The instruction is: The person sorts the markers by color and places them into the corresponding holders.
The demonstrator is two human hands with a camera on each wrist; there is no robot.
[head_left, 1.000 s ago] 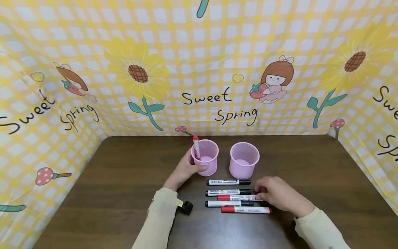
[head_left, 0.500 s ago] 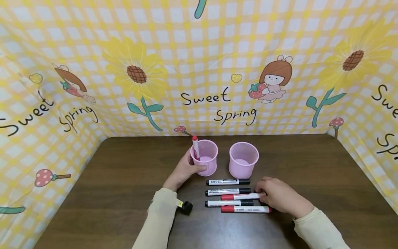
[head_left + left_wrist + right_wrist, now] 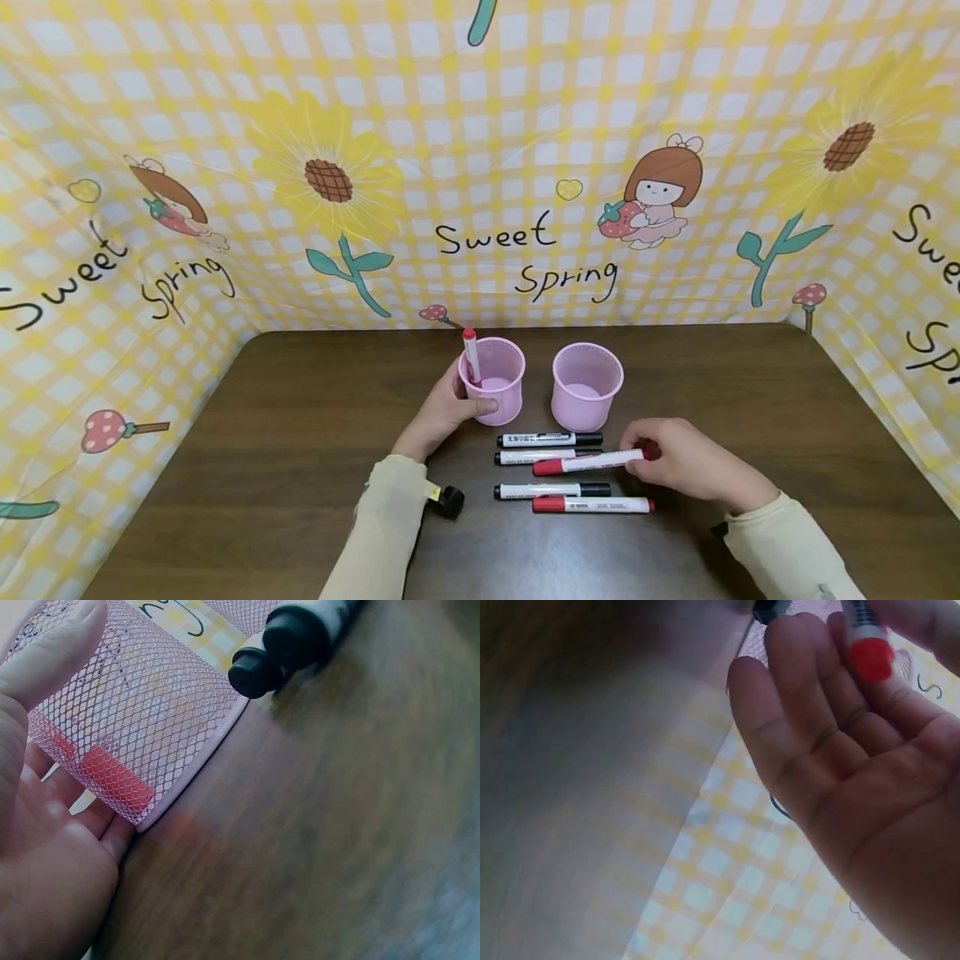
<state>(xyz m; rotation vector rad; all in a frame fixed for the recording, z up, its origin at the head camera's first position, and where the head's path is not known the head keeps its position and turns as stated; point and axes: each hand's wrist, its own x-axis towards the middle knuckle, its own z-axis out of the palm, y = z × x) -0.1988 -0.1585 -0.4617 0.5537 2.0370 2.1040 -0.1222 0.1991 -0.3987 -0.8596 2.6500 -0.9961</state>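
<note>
My left hand point(image 3: 442, 414) grips the left pink mesh pen cup point(image 3: 507, 408), thumb across its front. A red-capped marker point(image 3: 472, 354) leans inside it; in the left wrist view its red part point(image 3: 116, 776) shows through the mesh. Between thumb and fingers, my right hand point(image 3: 684, 461) pinches the end of another red marker point(image 3: 592, 462). That marker is raised and partly covers a black-capped marker point(image 3: 517, 457). In the right wrist view its red end point(image 3: 871, 660) points out over the palm. A second pink pen cup point(image 3: 588, 412) stands upright to the right, with no marker visible inside.
On the brown table point(image 3: 300, 500) lie a black marker point(image 3: 547, 439) near the cups, a black marker point(image 3: 551, 491) and a red marker point(image 3: 600, 505) nearer me. A yellow checked cloth point(image 3: 480, 125) walls the back and sides.
My right hand has taken the red marker from the row, lifting it and shifting it slightly away from me over a black marker. My left hand still holds the cup.
</note>
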